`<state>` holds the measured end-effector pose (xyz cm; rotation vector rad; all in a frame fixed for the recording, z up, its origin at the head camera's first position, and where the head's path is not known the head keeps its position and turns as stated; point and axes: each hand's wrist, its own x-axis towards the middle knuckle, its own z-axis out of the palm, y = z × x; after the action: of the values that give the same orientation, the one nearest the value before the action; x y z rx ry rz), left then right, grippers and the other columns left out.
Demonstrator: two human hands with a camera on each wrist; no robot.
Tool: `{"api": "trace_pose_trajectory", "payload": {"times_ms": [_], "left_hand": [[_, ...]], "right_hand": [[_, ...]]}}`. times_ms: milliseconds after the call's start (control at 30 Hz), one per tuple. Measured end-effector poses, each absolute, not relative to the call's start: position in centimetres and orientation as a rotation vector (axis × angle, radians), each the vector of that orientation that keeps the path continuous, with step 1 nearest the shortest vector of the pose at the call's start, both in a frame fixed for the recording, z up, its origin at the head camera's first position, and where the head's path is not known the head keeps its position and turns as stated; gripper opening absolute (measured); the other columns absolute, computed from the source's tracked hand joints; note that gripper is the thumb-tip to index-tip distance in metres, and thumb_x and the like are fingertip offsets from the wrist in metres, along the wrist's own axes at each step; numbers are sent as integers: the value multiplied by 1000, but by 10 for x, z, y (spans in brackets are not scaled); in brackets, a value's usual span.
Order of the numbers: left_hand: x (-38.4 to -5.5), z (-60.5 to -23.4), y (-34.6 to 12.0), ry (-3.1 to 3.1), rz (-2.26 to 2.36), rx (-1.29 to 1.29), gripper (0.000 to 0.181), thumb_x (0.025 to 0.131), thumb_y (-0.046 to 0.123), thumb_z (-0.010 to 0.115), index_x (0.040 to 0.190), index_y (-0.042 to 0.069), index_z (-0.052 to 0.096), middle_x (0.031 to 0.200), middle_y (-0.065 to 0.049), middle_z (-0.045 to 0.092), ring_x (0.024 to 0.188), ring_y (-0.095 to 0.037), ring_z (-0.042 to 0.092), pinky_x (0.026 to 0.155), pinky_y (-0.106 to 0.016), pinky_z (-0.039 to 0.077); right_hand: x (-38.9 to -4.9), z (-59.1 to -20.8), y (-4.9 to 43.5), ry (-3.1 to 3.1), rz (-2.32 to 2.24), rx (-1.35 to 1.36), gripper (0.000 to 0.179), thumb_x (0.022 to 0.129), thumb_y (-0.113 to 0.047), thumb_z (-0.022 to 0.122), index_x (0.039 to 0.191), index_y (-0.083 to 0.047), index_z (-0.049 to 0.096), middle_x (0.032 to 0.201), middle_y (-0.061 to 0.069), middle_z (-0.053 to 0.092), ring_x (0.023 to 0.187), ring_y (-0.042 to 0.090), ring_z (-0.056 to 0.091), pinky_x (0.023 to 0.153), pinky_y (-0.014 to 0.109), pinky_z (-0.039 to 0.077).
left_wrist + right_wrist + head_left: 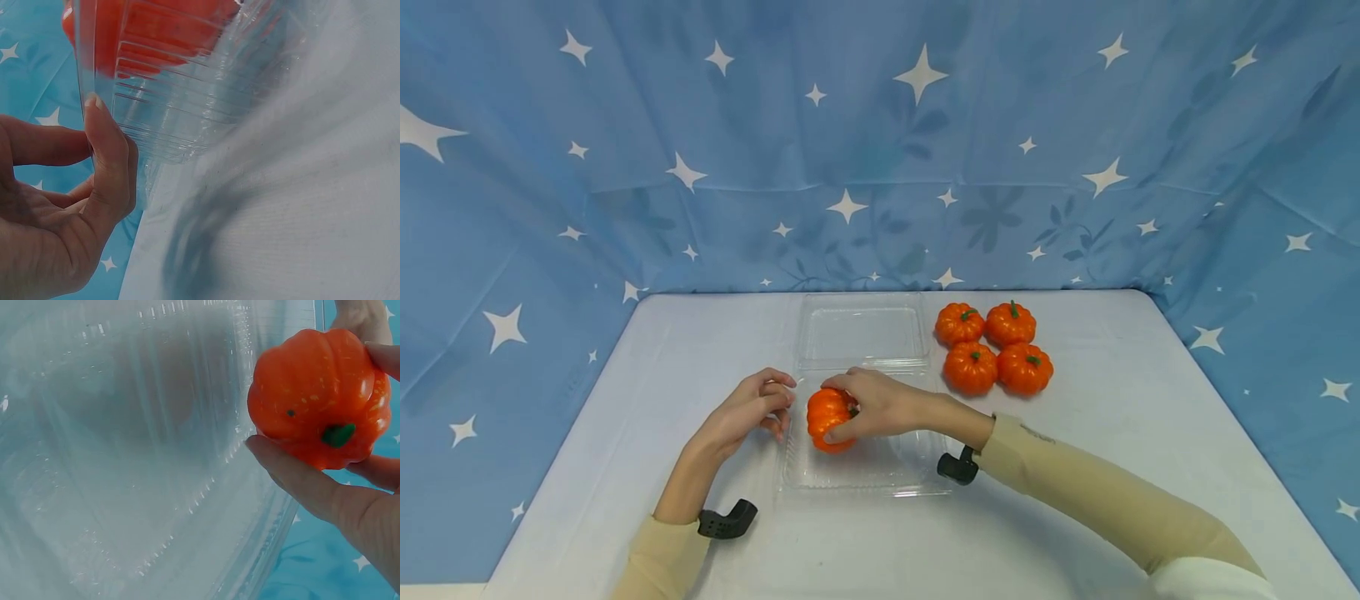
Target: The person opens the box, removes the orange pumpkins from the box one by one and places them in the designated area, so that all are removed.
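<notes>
My right hand point(883, 404) grips a small orange toy pumpkin point(826, 421) over the left part of a clear plastic clamshell box point(895, 471). In the right wrist view the pumpkin point(312, 394) shows its green stem, with thumb and fingers around its sides. My left hand point(747, 412) is at the box's left edge. As the left wrist view shows, the thumb and fingers of that hand point(75, 206) pinch the rim of the box point(175, 112). Whether the pumpkin touches the box floor I cannot tell.
Several more orange toy pumpkins point(972, 368) stand in a cluster right of the box. The box's lid point(865, 333) lies folded open toward the back. A white cloth covers the table point(1112, 433), and a blue star-patterned curtain point(880, 150) hangs behind and beside it.
</notes>
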<state>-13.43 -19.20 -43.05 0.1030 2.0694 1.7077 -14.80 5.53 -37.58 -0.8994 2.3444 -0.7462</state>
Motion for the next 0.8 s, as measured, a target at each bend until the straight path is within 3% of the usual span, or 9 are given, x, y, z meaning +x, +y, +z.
{"api": "trace_pose_trajectory", "payload": {"times_ms": [333,600,800], "left_hand": [[-134,-432,-192,2064,1708,87,37,102,4,47,134,-13,39,84,-8,54,64,-17,56,58,-27,56],[-134,-433,-192,2080,1699,86,38,101,4,47,134,-13,39,81,-7,53,64,-18,56,57,-26,55],[-136,-433,-191,2078,1701,73,36,102,4,47,133,-12,40,82,-7,52,63,-18,56,57,-26,55]], "right_hand": [[-143,-376,67,2325,-860,-821,78,84,-30,82,149,-4,47,135,9,60,115,20,60,100,34,55],[-139,-379,72,2357,-853,-779,69,81,-31,85,137,-6,54,122,2,64,109,16,59,97,32,55],[-137,-378,79,2376,-836,-824,70,83,-34,80,143,-9,53,128,3,60,114,17,57,98,34,55]]}}
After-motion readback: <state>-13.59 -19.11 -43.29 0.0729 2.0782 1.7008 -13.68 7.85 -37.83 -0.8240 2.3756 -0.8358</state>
